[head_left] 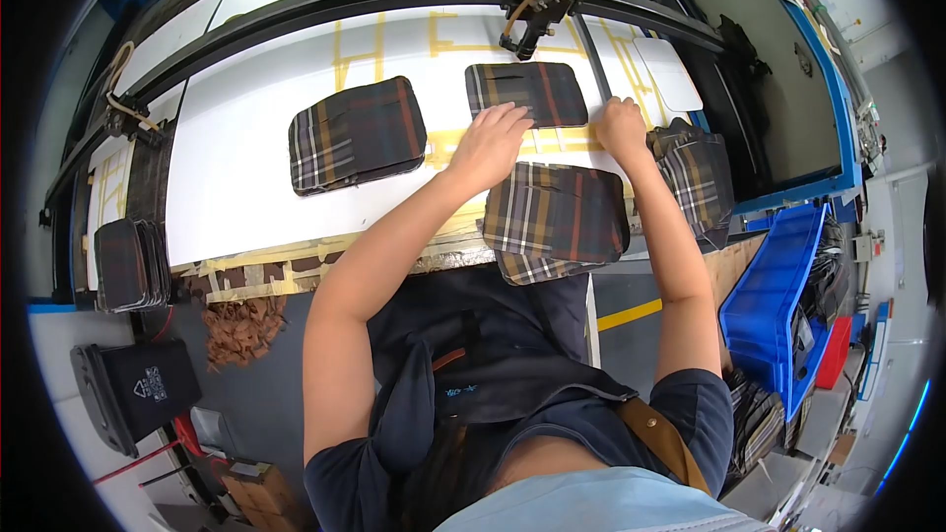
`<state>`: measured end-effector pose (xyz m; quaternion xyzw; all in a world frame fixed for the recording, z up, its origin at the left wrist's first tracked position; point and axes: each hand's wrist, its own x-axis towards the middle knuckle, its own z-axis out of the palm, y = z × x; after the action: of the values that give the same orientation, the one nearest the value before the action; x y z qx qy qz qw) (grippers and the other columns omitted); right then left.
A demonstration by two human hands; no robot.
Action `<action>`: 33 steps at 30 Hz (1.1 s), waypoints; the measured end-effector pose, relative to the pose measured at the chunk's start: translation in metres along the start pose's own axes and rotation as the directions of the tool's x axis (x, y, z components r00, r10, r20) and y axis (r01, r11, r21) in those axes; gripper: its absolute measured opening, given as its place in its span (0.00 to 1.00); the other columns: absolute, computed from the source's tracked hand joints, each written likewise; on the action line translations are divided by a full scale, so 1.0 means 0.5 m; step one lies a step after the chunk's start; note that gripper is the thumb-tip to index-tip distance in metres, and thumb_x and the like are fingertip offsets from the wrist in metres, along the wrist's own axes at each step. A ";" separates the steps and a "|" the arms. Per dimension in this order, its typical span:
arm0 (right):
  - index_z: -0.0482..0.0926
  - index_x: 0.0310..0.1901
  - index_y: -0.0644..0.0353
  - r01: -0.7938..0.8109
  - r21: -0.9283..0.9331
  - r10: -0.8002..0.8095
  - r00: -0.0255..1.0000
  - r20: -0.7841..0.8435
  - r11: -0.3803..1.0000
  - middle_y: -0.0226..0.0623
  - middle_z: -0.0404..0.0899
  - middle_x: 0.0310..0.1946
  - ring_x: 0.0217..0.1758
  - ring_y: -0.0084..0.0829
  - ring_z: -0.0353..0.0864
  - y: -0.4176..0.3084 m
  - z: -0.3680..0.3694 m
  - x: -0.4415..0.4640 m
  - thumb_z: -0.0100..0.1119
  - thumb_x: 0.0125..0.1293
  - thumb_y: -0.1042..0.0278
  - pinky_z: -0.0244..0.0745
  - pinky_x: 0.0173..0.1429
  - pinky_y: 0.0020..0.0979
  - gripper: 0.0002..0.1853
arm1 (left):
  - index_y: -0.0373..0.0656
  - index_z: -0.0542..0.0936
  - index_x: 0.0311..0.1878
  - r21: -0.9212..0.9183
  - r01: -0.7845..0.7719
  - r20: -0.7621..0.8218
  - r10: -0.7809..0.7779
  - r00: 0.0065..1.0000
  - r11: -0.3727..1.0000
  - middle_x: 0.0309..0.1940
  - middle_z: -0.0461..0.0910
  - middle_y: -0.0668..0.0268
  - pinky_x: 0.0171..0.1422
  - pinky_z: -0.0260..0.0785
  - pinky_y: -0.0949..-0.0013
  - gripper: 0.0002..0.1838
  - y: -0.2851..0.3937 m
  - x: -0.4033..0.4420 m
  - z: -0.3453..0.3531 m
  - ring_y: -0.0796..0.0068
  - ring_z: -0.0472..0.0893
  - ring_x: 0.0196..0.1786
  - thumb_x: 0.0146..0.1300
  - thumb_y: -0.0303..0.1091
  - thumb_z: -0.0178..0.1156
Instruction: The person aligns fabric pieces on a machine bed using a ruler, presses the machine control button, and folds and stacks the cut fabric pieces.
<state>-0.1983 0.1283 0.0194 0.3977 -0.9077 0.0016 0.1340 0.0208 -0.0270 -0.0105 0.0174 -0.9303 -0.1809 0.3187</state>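
Note:
My left hand [490, 146] lies flat, fingers stretched, on the lower left edge of a plaid fabric panel [532, 89] with rounded corners. To the right of that panel, my right hand [623, 130] is closed with its fingers curled downward, at the lower end of a dark narrow strip [594, 54]. What its fingertips hold, if anything, is hidden. Below and between my hands is a stack of plaid panels [557, 212], overhanging the front edge of the white board [227, 158]. Another plaid stack [358, 133] rests left of my left hand.
A black rail with a machine head [540, 0] spans the board above the panels. More plaid pieces [695, 177] lie at the right, and a pile [133, 266] at the far left. A blue bin [774, 296] stands lower right; a black bin [138, 394] is lower left.

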 end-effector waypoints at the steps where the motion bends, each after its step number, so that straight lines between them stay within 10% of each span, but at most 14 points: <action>1: 0.79 0.36 0.71 -0.004 -0.022 0.004 1.000 -0.007 1.000 0.56 0.79 0.38 0.44 0.52 0.81 0.010 0.004 0.006 0.60 0.54 0.74 0.80 0.48 0.42 0.09 | 0.38 0.79 0.54 0.001 -0.003 0.013 0.003 1.000 1.000 0.60 0.74 0.58 0.71 0.60 0.55 0.16 -0.001 0.001 -0.001 0.55 0.69 0.66 0.62 0.24 0.56; 5: 0.78 0.37 0.71 -0.065 0.413 0.073 0.997 -0.003 0.908 0.52 0.83 0.35 0.36 0.47 0.84 0.050 0.004 0.024 0.59 0.56 0.74 0.78 0.42 0.40 0.09 | 0.38 0.78 0.55 0.011 -0.019 0.029 0.018 0.999 1.000 0.59 0.75 0.58 0.71 0.60 0.54 0.17 -0.002 0.000 -0.003 0.56 0.70 0.66 0.62 0.25 0.56; 11: 0.80 0.45 0.69 -0.188 0.925 0.086 0.982 0.169 0.329 0.33 0.82 0.31 0.32 0.22 0.78 -0.018 0.053 0.024 0.64 0.62 0.75 0.74 0.40 0.26 0.11 | 0.39 0.78 0.54 -0.001 -0.025 -0.002 0.025 1.000 1.000 0.58 0.75 0.58 0.70 0.61 0.54 0.17 -0.003 -0.001 -0.002 0.56 0.71 0.65 0.61 0.25 0.58; 33: 0.81 0.50 0.67 0.376 0.449 -0.278 0.922 -0.270 0.811 0.48 0.76 0.39 0.44 0.48 0.74 -0.137 -0.027 -0.063 0.65 0.58 0.72 0.72 0.50 0.41 0.18 | 0.39 0.77 0.56 0.018 -0.008 0.039 0.007 0.999 1.000 0.59 0.73 0.57 0.70 0.61 0.52 0.17 0.011 0.005 -0.004 0.55 0.69 0.65 0.63 0.30 0.59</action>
<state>-0.1252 0.1060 0.0176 0.5671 -0.7773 0.2476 0.1132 0.0206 -0.0230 -0.0058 0.0134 -0.9380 -0.1716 0.3008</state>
